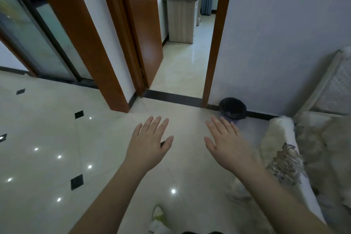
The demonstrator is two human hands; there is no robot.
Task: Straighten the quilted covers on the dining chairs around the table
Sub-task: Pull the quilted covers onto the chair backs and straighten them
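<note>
Both hands, left hand [147, 143] and right hand [227, 141], hover flat-fingered and empty over glossy tile floor [47, 157]; the quilted cover [281, 157], fuzzy and floral-patterned, lies just right of them.

Glossy cream tile floor [57, 129], pale wall [284, 34], open wooden door [142, 24].

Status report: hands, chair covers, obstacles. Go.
Left hand and right hand open, holding nothing, out over the floor. No dining chairs or table in view; quilted cover lies at right. Waste bin by the wall ahead.
</note>
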